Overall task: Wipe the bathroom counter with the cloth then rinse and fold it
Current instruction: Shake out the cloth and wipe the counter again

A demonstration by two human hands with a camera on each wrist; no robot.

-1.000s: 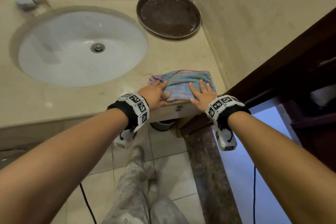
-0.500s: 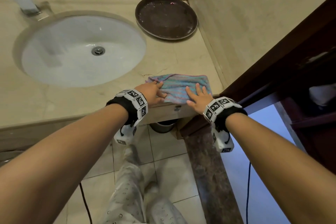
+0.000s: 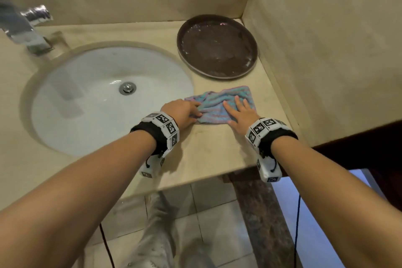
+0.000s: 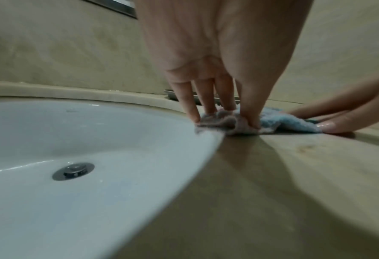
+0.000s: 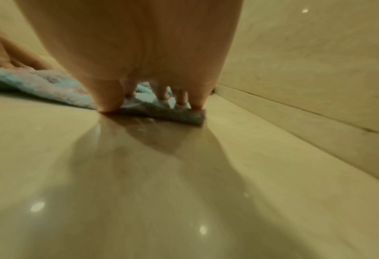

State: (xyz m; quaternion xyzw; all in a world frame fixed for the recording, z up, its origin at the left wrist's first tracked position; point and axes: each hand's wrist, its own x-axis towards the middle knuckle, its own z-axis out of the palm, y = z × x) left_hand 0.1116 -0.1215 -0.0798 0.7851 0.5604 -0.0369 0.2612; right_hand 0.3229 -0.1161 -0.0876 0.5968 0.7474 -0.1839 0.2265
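A blue and pink striped cloth lies crumpled on the beige counter, between the sink and the right wall. My left hand holds its left edge. In the left wrist view the left hand has cloth bunched between thumb and fingers, right at the basin rim. My right hand lies flat on the right half with fingers spread. In the right wrist view the right hand presses its fingertips down on the cloth.
A white oval sink with a metal drain lies left of the cloth, with a chrome faucet behind it. A round brown tray sits in the back corner. The right wall stands close by. Tiled floor lies below the counter's front edge.
Both hands have slid the cloth away from the counter's front edge toward the back. The cloth now lies nearer the brown tray and is more bunched at its left side.
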